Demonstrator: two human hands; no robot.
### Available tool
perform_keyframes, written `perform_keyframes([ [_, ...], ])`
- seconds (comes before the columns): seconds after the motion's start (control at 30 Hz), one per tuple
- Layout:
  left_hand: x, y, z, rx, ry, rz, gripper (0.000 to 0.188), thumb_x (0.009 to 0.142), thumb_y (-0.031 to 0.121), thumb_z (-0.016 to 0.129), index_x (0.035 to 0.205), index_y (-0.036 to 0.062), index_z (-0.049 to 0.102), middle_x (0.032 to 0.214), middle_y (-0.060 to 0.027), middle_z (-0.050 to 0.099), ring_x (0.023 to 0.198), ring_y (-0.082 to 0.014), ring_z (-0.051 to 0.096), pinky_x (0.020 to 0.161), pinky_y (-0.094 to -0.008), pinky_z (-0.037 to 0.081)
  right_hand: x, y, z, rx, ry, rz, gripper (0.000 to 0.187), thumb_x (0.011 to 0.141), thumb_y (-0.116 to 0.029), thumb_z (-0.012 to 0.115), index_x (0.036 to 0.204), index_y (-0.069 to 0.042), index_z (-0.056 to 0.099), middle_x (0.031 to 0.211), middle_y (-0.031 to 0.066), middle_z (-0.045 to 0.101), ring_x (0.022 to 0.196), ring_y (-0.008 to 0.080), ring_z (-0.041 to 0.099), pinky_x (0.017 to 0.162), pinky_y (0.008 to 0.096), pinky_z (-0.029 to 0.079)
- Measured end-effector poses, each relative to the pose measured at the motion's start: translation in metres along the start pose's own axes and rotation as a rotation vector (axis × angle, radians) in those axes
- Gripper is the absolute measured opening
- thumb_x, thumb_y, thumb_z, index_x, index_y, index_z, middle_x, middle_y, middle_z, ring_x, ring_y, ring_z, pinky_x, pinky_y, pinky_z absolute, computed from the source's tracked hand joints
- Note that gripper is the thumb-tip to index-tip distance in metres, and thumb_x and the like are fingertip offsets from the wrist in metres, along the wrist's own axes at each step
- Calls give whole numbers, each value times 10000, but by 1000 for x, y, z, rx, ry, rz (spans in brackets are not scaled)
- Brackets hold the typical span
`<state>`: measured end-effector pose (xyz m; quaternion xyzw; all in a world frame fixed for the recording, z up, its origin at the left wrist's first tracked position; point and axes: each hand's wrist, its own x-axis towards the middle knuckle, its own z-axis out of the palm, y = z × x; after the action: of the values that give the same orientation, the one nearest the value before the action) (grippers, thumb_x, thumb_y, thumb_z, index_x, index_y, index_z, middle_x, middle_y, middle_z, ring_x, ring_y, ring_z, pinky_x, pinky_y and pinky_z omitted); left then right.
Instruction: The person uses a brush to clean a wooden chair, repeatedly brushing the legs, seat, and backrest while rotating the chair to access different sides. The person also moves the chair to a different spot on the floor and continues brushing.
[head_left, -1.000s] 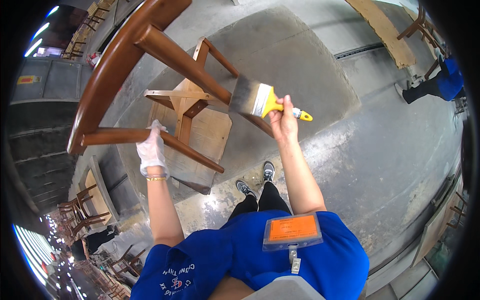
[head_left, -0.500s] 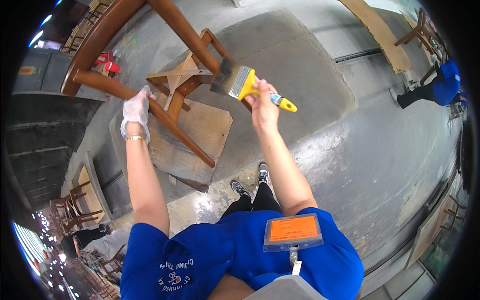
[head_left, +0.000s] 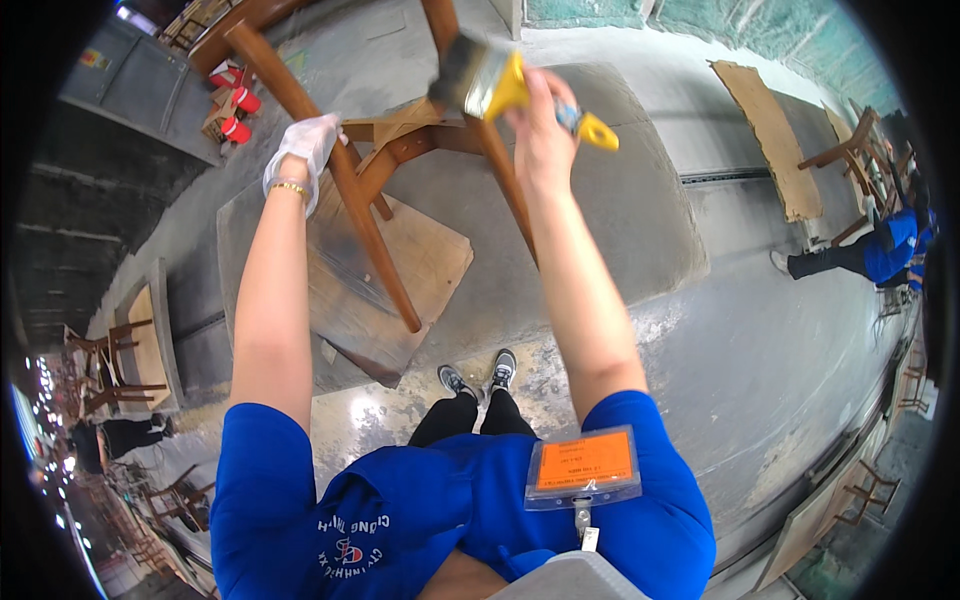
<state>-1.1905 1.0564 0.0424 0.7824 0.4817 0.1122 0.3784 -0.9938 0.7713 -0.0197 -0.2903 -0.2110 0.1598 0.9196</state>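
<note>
A brown wooden chair is tilted up in front of me, its legs slanting down toward me. My left hand, in a thin whitish glove, is closed round the upper part of its left leg. A wide, flat paintbrush with a yellow handle and dark bristles is gripped in my bare right hand. The bristles are at the chair's right leg; whether they touch it I cannot tell. Between the legs shows a brown frame with a paler cross brace. The chair's top runs out of view.
Flattened cardboard lies under the chair on a dark grey floor patch. Red containers stand by a box at the far left. More chairs stand left and right. A co-worker in blue bends at the right.
The chair has turned and its curved top rail has shifted up, mostly out of view. My right hand has carried the brush up and slightly right. My left hand has risen a little with the leg.
</note>
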Motion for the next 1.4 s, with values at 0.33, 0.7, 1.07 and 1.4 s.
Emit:
perform_keyframes([
  [0.33,28,-10,9,-614,-100,24,500,1032,355,711,1305,-63,701,1127,-135,762,982,-242,776,930,-328,580,-105,-49,-97,-1867,-1513,-35,284,813,-52,771,1074,-155,818,1348,52,761,1384,270,648,1217,457,493],
  [0.7,29,-12,3,-594,-130,32,584,959,500,812,1230,-7,710,1172,-98,774,1188,-181,713,1123,-314,456,36,-17,-5,-1522,-1188,-460,184,790,20,710,962,-42,708,1467,146,681,1433,348,596,1199,452,513],
  [1.07,27,7,-28,-504,-286,240,612,1033,624,615,1247,73,771,1239,-70,784,1250,-239,662,1140,-374,439,-26,13,21,-1255,-1233,9,170,733,64,745,871,-20,691,1304,170,768,1242,360,724,1033,408,592],
  [1.4,11,58,-83,-398,-189,263,728,1067,645,556,1243,-32,762,1169,-138,784,1140,-272,682,1018,-411,488,-182,77,58,-1510,-1365,119,343,852,-80,735,1186,-151,770,1620,62,574,1474,322,566,1265,448,453],
])
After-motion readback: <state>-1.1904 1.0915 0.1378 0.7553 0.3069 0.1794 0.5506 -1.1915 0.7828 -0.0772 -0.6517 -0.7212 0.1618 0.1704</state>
